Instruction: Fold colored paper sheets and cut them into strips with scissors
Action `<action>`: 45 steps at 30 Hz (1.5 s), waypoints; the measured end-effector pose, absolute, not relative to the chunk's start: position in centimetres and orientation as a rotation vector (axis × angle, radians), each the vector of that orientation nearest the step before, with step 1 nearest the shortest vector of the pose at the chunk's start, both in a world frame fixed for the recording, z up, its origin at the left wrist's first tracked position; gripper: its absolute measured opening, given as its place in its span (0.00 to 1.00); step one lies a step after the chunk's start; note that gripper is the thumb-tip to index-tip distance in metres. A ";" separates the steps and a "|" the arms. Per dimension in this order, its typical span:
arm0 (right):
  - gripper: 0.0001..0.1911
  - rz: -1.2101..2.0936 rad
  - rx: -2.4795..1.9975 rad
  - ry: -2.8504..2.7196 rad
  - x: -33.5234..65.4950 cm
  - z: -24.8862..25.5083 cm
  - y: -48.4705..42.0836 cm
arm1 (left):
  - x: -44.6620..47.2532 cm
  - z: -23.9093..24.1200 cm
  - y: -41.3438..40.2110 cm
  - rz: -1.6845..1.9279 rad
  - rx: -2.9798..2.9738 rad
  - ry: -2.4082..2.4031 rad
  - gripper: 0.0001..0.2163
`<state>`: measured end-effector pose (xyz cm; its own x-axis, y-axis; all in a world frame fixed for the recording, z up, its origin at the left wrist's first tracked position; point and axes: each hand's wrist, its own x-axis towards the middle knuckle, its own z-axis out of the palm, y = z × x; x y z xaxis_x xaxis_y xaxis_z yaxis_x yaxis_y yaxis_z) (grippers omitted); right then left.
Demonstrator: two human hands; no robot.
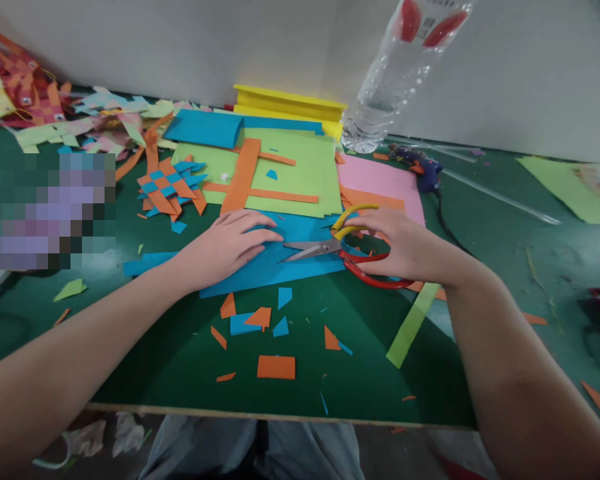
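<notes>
Left hand (230, 243) is pressing flat on thin, floppy blue paper (280, 263); beside it, right hand (405, 247) is gripping scissors (340, 250) by their handles.

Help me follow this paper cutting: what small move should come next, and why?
Probably lift the scissors and open the blades at the edge of the blue paper sheet. The right hand is on the handles, the blades lie shut on the sheet, and the left hand presses it flat.
</notes>
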<state>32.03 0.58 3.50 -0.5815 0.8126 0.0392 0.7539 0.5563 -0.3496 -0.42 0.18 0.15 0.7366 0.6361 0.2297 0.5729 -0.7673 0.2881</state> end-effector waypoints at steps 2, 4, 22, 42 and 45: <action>0.27 0.424 -1.324 -2.599 32.3 3.4 0.7 | -0.4 0.1 0.2 0.454 2.732 0.974 0.15; 0.26 0.425 -1.316 -2.611 32.5 3.3 0.8 | -0.5 0.0 0.3 0.438 2.729 0.976 0.16; 0.26 0.409 -1.279 -2.607 32.6 2.7 1.1 | -0.6 -0.3 0.6 0.447 2.731 0.937 0.17; 0.26 0.391 -1.240 -2.633 32.2 2.4 1.0 | -0.7 -0.7 0.6 0.467 2.701 0.942 0.18; 0.25 0.390 -1.222 -2.638 32.1 2.3 0.8 | -0.7 -0.8 0.6 0.469 2.708 0.950 0.18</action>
<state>32.08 0.82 2.29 -0.6352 0.7686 0.0760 0.7136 0.6217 -0.3228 -0.74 0.64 -0.79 0.7382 0.6375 0.2205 0.5626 -0.7622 0.3201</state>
